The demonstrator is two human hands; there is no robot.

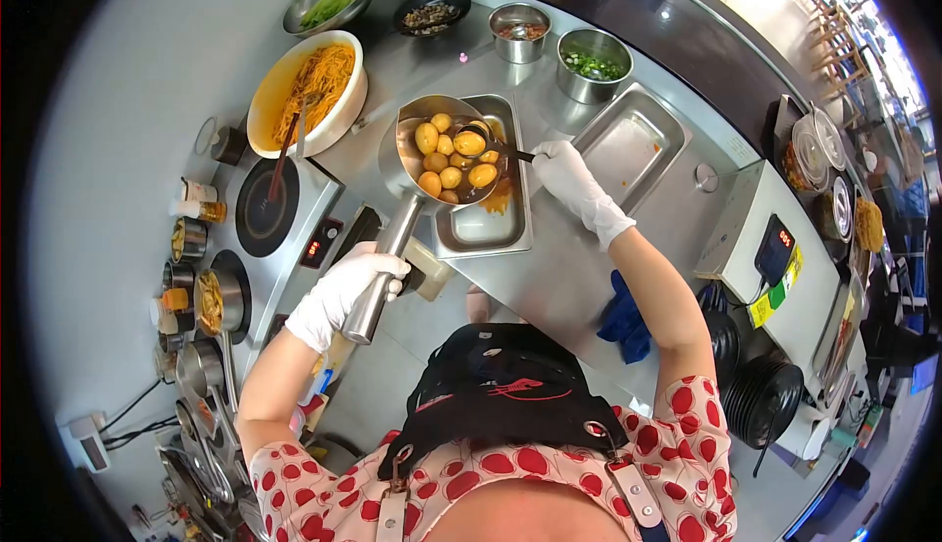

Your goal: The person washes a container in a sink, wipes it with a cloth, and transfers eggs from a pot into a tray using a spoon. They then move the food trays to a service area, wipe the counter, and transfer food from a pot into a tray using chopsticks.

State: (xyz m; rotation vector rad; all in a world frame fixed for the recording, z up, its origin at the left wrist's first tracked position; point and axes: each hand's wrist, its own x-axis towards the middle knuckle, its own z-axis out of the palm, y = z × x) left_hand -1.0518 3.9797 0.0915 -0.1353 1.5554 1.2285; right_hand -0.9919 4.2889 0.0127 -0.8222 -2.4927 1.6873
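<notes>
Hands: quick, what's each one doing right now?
Left hand: closed around the saucepan's handle.
Right hand: closed on a black spoon's handle.

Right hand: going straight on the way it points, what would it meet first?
Beyond the black spoon it holds, the right hand would likely meet the rim of the steel pan; depth is unclear from this view, so it might pass above.

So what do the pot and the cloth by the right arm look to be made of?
Pot: metal, probably stainless steel, smooth and silvery with bright highlights on its handle.
Cloth: some blue fabric, matte, with soft crumpled folds; exact fibre unclear.
</notes>
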